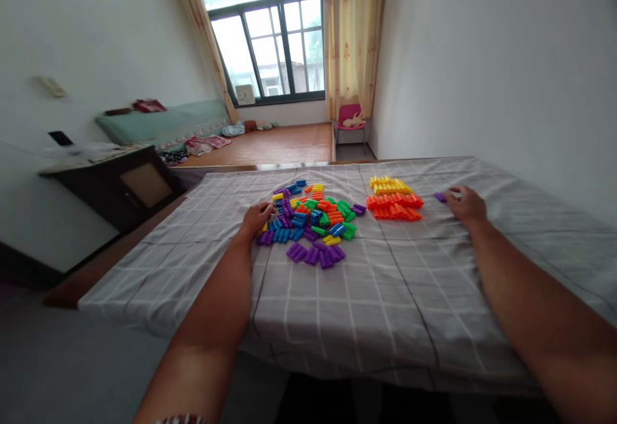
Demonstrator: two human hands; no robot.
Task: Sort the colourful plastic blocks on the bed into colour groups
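The purple plastic piece (439,197), small and tube-like, is at the fingertips of the right hand (466,205), to the right of the orange rows (395,207) and apart from them. The thumb and fingers are brought narrow together, and seem to pinch its near end; probably this grip is chosen because the piece is so small and lies low to the cloth. Its place apart may be explained by its colour, which matches neither group beside it.

The orange rows lie side by side, and just behind them are the yellow rows (390,185). Each colour keeps to its own rows, so I judge that they are arranged by colour.

More to the left is a mixed heap (313,215) of purple, blue, green, orange and yellow pieces, without clear order. The left hand (258,218) is at its left edge, with fingers bent and narrow; a yellow piece (265,226) shows just beside them. Whether these fingers hold something, I cannot tell.

Everything lies on a grey checked sheet (385,308), whose flat surface lets the pieces rest without rolling far, I suppose. Beyond stand a pink chair (345,113) and a window (270,38) with yellowish curtains (351,32).
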